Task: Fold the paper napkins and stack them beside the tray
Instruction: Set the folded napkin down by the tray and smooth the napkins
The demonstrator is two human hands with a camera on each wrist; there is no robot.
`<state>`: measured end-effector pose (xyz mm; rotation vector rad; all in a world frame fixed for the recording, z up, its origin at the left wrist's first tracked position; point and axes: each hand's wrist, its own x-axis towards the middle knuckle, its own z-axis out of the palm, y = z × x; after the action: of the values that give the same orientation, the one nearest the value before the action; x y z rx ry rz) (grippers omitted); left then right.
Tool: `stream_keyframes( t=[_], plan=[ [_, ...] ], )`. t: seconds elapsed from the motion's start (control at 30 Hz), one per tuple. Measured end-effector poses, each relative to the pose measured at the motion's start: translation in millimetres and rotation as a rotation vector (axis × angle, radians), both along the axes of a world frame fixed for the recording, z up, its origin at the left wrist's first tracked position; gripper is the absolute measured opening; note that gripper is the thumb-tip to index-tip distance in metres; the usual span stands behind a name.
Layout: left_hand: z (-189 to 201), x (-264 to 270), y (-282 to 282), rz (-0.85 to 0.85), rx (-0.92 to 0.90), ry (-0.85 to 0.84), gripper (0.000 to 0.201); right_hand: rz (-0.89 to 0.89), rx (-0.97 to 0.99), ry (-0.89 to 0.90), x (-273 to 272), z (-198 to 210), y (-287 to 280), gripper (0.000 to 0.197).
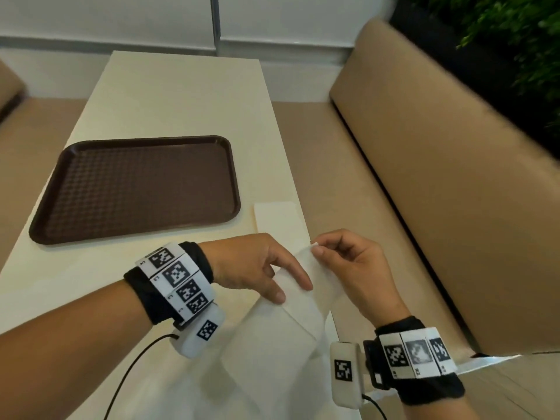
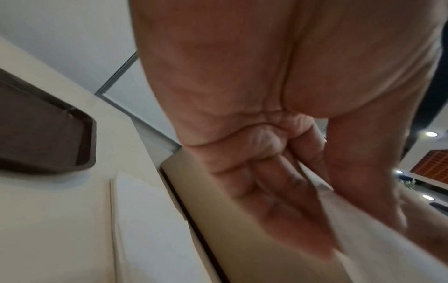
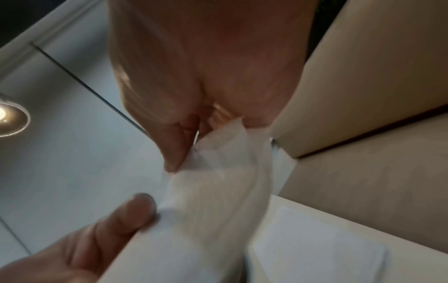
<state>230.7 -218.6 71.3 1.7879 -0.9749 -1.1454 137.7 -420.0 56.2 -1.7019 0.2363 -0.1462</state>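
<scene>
Head view. At lower centre we see a thin, soft white napkin (image 1: 306, 286), limp and creased, raised above the near edge of the pale, smooth desk (image 1: 181, 95). The right hand (image 1: 348, 265) pinches the napkin's top corner between thumb and forefinger, so this grip is closed on paper. The left hand (image 1: 257, 265) lies on the sheet with fingers (image 1: 298, 275) extended; in the left wrist view its thumb sits on the opposite face, but we cannot tell whether this grip clamps the paper. More white paper (image 1: 257, 353) lies flat below the hands. At centre left sits a brown rectangular tray (image 1: 136, 189), rounded at the corners, its floor embossed in a waffle grid, holding nothing. Just right of it lies a flat folded napkin (image 1: 277, 219). A tan padded bench (image 1: 424, 177) fills the right side.
</scene>
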Motion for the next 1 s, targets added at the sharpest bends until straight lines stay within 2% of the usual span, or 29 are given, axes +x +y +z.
stream_keyframes(
  t=[0.07,0.1,0.17,0.2,0.3,0.43,0.53,0.7,0.87,1.0],
  plan=[
    [-5.9,1.6,-8.1,0.060,-0.032,-0.001,0.042,-0.076,0.017,-0.010,2.8,-1.7,-7.0,0.011],
    [-9.5,3.3,-10.8,0.137,-0.072,0.024,0.044,-0.130,0.047,0.006,3.2,-3.2,-11.6,0.021],
    [-16.3,7.9,-14.7,0.342,-0.178,0.163,0.051,-0.167,0.202,0.121,-0.6,-6.5,-17.9,0.037],
    [-20.2,11.2,-16.9,0.434,-0.233,0.236,0.055,-0.126,0.302,0.195,-4.7,-9.5,-18.3,0.039],
    [-34.2,22.5,-23.8,0.611,-0.309,0.305,0.062,0.038,0.439,0.353,-17.0,-25.9,-8.6,0.033],
    [-54.5,36.5,-31.0,0.708,-0.276,0.338,0.067,-0.056,0.401,0.452,-11.8,-51.5,5.0,0.023],
    [-66.1,48.2,-34.6,0.770,-0.265,0.360,0.056,-0.116,0.401,0.485,-3.3,-61.2,8.6,0.021],
    [-78.8,70.7,-39.8,0.906,-0.189,0.206,0.035,-0.180,0.387,0.527,9.8,-69.5,7.6,0.015],
    [-89.0,87.3,-42.4,0.950,-0.065,0.030,0.036,-0.205,0.322,0.552,20.1,-78.7,7.7,0.013],
    [-93.7,92.0,-41.7,0.987,0.010,-0.130,0.029,-0.196,0.277,0.561,24.6,-81.4,10.9,0.017]
  ],
)
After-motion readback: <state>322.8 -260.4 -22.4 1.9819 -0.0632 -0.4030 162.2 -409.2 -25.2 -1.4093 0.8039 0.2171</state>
